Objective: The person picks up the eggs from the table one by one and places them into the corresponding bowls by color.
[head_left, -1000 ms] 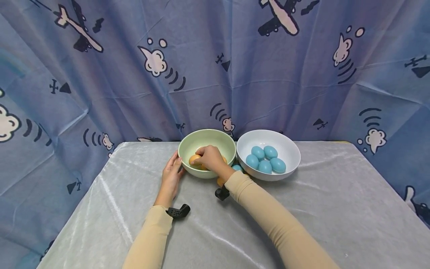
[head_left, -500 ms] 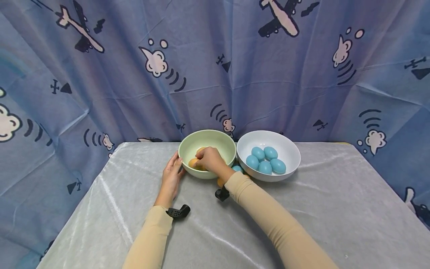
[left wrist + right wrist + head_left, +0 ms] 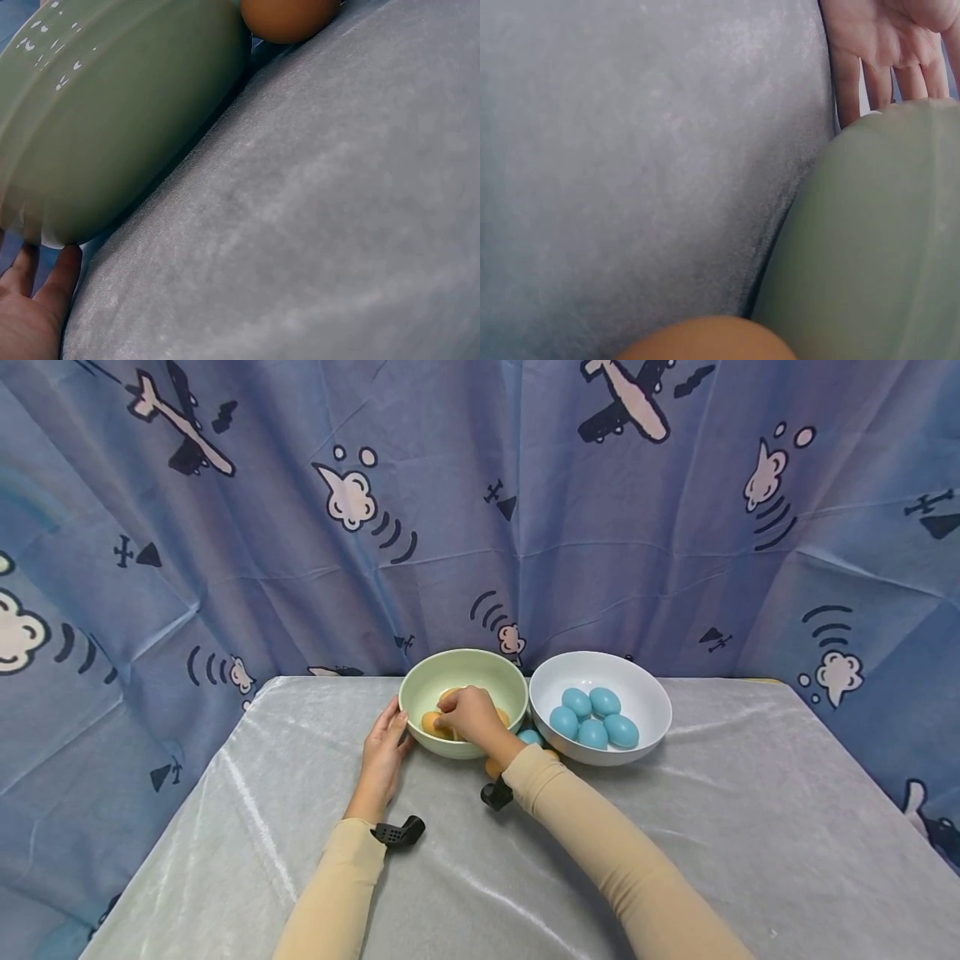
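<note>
In the head view my right hand (image 3: 472, 714) reaches down into the light green bowl (image 3: 491, 667), its fingers curled at an orange egg (image 3: 432, 724) near the bowl's left inner side. More orange eggs show around the fingers, partly covered by the hand. My left hand (image 3: 384, 752) rests against the outside of this bowl at its left. Its fingers lie nearly straight along the wall, as the left wrist view shows with the hand (image 3: 37, 300) below the green bowl (image 3: 127, 112). The right wrist view shows the left hand's fingers too, while the right hand's are hidden.
A white bowl (image 3: 652, 693) holding several blue eggs (image 3: 592, 733) stands right of the green one. Between the bowls, at the front, lie a blue egg (image 3: 529, 737) and an orange egg (image 3: 492, 767), partly behind the right forearm. A patterned curtain (image 3: 450, 527) hangs behind the grey-covered table (image 3: 465, 893).
The right hand has shifted slightly inside the green bowl, and the orange egg at its fingertips sits a little lower. The left hand has stayed at the bowl's side.
</note>
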Demonstrator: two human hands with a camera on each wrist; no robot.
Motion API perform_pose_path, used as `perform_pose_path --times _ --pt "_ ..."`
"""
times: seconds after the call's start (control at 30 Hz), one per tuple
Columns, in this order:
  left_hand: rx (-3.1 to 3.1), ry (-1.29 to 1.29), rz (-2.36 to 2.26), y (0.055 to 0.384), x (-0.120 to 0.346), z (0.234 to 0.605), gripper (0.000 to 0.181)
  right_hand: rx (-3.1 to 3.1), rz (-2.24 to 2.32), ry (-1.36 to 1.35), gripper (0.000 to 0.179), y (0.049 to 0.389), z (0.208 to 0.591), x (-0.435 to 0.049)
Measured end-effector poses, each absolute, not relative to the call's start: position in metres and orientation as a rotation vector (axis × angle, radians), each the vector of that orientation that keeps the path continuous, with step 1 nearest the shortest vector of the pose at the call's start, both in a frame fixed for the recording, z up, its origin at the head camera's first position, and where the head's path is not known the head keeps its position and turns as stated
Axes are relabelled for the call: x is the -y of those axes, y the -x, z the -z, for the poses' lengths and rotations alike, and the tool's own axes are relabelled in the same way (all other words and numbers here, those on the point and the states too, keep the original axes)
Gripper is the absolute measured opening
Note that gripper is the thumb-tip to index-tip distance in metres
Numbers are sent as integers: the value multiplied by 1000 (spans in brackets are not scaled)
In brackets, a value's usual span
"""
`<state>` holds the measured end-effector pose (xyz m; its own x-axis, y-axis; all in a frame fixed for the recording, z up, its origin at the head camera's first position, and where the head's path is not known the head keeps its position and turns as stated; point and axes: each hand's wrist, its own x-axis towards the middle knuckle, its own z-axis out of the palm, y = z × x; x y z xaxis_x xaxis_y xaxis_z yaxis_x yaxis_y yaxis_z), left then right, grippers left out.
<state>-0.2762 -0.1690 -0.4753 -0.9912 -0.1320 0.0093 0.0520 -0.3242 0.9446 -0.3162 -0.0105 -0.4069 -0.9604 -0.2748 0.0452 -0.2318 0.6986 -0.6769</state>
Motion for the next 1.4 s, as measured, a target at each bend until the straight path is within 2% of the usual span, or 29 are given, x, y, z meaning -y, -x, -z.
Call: perform_pose_path --times 0.27,0.57,0.9,1.4 --pt "1727 -120 2474 275 168 477 56 -2783 1389 412 30 313 407 7" --pt "1736 -118 2462 274 168 477 56 -2616 1689 442 31 293 389 -11" --pt "1712 -102 2474 277 166 474 57 -2496 1790 400 35 263 373 -59" --pt "1708 -168 2481 277 166 473 55 -2515 1814 330 40 243 387 -105"
